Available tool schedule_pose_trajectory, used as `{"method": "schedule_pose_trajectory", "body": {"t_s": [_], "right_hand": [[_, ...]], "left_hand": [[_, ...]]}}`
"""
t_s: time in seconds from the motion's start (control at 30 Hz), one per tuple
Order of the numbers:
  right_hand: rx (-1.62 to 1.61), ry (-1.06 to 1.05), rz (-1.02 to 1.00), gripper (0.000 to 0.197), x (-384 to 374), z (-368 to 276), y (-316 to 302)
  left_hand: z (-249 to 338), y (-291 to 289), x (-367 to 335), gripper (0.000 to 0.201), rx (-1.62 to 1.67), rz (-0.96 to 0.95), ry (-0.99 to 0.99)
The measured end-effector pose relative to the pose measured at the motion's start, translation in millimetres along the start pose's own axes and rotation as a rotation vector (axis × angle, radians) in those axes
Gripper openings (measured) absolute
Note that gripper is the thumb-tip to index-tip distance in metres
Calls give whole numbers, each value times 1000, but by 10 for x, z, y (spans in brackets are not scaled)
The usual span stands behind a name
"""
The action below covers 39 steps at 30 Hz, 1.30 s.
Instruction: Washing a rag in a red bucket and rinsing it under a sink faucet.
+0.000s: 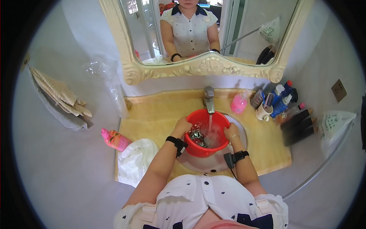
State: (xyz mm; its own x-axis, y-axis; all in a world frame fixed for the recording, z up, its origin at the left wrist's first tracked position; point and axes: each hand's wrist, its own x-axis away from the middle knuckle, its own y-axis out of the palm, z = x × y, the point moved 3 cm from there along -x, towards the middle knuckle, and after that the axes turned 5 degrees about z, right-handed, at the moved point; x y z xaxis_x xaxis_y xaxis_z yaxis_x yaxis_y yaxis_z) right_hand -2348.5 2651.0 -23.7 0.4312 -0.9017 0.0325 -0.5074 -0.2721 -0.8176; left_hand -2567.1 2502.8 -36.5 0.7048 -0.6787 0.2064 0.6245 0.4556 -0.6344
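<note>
A red plastic basin (pixel 204 153) sits in the white sink (pixel 241 147), under the chrome faucet (pixel 208 100). Water (pixel 210 123) pours from the spout into it and froths on the right side. Inside lies something dark and shiny with pale patches (pixel 196 136), too blurred by the water to name. My left hand (pixel 183 126) is closed round the basin's left rim. On the opposite rim my right hand (pixel 231 133) has a like grip, its fingers partly hidden by the basin's edge. Both wrists wear black straps.
The yellow counter (pixel 160 114) carries a pink soap bottle (pixel 239 103), a white cup (pixel 264 112) and several bottles at right. A white plastic bag (pixel 138 162) and a pink bottle (pixel 116 139) stand at left. A framed mirror (pixel 207 65) hangs behind; towels (pixel 63 97) hang far left.
</note>
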Motion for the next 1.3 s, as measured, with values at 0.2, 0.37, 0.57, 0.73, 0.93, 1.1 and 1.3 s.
{"method": "schedule_pose_trajectory", "body": {"t_s": [0.2, 0.37, 0.57, 0.73, 0.93, 1.1, 1.3], "right_hand": [[7, -1, 18, 28, -324, 114, 21], [17, 10, -7, 28, -346, 247, 95], [92, -58, 35, 38, -556, 258, 43], [204, -402, 202, 53, -492, -109, -94], [102, -706, 116, 68, -680, -790, -497], [264, -772, 28, 75, -699, -1046, -370], [179, -711, -25, 70, -587, -904, -265]], "left_hand": [[138, 118, -258, 34, 76, 6, 45], [91, 273, -283, 33, 78, -61, 15], [158, 402, -531, 33, 150, -17, 55], [-18, 424, -566, 33, 155, 2, 67], [-15, 352, -423, 35, 194, -60, 44], [87, 300, -342, 34, 219, -74, 46], [50, 386, -179, 33, 177, -99, 15]]}}
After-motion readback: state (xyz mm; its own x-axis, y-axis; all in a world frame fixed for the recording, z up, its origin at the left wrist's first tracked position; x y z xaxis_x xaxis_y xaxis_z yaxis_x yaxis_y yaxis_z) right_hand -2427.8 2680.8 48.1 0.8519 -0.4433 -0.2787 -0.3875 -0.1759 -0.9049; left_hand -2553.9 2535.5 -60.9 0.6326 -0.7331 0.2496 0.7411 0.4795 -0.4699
